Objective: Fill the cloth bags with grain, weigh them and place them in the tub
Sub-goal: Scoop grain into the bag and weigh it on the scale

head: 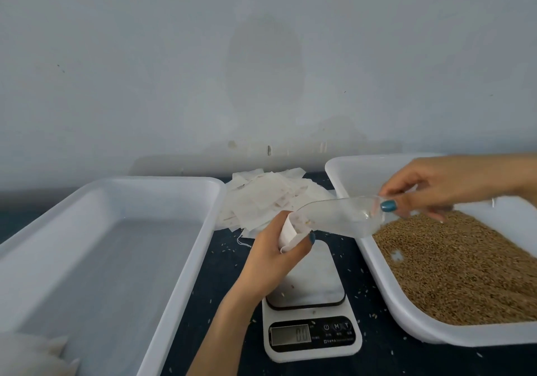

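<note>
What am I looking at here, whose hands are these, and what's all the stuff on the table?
No machine here: a person works with bare hands, filmed by a camera worn on their head, looking down. The left hand holds a small cloth bag open above a digital kitchen scale. The right hand holds a clear plastic scoop, its tip at the bag's mouth. On the right stands a white tub of grain; on the left, a second white tub with what look like filled bags in its near corner. Behind the scale lies a pile of empty bags.
</note>
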{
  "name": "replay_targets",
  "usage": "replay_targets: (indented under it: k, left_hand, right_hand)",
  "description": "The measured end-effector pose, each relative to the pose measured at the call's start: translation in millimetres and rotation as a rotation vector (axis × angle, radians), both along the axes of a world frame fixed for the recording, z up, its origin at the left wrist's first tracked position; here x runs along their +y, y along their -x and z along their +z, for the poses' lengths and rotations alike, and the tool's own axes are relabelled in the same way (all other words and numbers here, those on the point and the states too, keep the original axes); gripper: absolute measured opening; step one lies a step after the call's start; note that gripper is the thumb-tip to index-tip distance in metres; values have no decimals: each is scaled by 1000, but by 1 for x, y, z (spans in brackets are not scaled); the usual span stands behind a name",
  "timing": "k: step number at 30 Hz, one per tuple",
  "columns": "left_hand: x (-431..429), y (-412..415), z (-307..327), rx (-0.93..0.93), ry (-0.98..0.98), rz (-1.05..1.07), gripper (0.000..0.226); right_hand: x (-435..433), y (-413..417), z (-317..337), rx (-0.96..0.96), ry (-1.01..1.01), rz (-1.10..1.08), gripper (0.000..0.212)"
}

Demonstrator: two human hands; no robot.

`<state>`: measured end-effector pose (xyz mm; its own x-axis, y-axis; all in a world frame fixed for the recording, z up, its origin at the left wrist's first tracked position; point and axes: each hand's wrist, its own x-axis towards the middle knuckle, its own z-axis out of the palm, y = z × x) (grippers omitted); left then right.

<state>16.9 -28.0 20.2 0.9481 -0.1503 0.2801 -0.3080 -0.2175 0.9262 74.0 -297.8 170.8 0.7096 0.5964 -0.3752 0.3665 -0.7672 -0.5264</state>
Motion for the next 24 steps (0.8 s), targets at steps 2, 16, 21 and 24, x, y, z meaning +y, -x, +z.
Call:
replay_targets:
  k: [2,16,21,24]
  left_hand:
    - [2,0,4,45,57,-15,1]
    - [25,-3,7,213,137,9,42]
    - [19,-6,7,73,34,141,31]
    - [12,-7,5,20,77,121,13]
  right_hand:
    - [-23,4,-22,48,-129,-55,40]
    - [-100,18,-117,-587,304,-384,38]
    - [13,73,-65,-686,-149,-249,39]
    - [67,94,-73,-706,-336,-191,27]
